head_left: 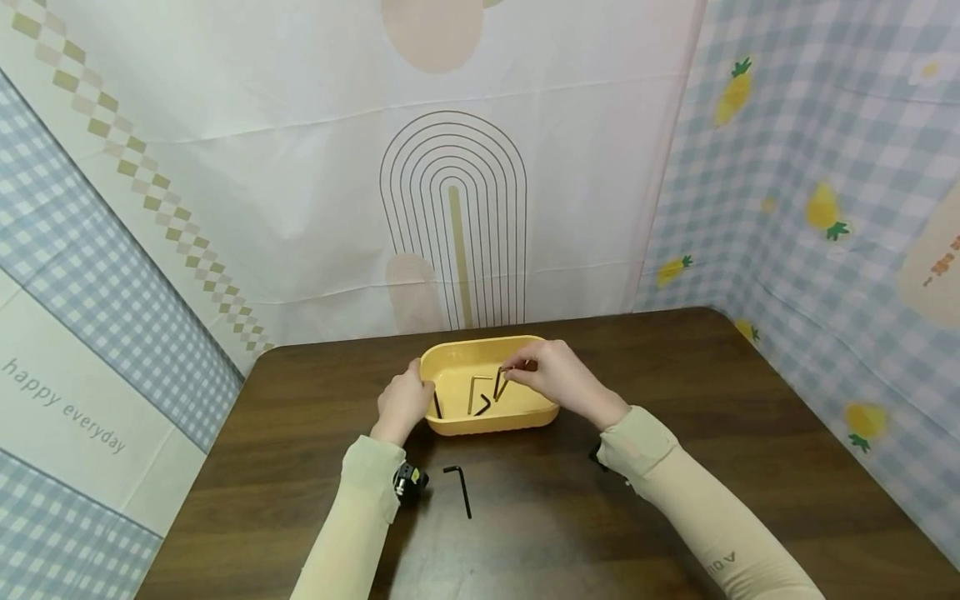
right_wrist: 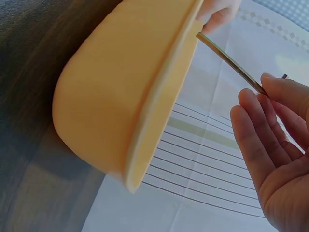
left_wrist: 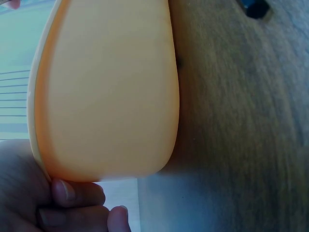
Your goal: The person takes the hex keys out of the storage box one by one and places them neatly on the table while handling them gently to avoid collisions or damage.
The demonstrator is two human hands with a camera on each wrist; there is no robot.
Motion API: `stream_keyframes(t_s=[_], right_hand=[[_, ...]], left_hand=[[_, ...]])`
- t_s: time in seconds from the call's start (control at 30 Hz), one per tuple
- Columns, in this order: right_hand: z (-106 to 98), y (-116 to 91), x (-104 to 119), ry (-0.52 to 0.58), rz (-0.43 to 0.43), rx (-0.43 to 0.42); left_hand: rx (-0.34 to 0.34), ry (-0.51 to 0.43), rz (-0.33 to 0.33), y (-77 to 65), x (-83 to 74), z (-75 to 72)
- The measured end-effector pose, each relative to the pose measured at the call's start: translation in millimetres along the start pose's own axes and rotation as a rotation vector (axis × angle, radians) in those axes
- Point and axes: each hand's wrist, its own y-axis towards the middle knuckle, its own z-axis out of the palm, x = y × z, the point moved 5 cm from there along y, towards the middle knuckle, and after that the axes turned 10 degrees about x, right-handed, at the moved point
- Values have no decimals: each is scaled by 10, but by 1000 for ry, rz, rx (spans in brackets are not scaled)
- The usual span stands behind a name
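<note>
My left hand (head_left: 405,402) grips the left end of a yellow plastic tray (head_left: 487,426); in the left wrist view its fingers (left_wrist: 79,193) curl at the tray's rim. My right hand (head_left: 558,375) is over the tray's right side, pinching a gold hex key (right_wrist: 231,64) between thumb and fingers. A dark end shows beyond the thumb in the right wrist view. Close by the fingertips, a black hex key (head_left: 497,383) overlaps the hand's key in the head view. Inside the tray lie another gold hex key (head_left: 472,395) and black hex keys (head_left: 486,403), one near the left wall.
A black hex key (head_left: 463,492) lies on the dark wooden table (head_left: 570,533) in front of the tray, between the forearms. Patterned cloth (head_left: 322,208) hangs along the table's back edge and both sides. A small black device (head_left: 409,483) sits on the left wrist.
</note>
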Motion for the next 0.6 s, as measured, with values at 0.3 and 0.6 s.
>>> stream_keyframes(t_s=[0.3, 0.6], right_hand=[[-116, -64, 79, 71, -41, -23], [-128, -159, 59, 121, 13, 4]], left_hand=[[-6, -5, -7, 5, -1, -4], [-3, -15, 1, -3, 1, -12]])
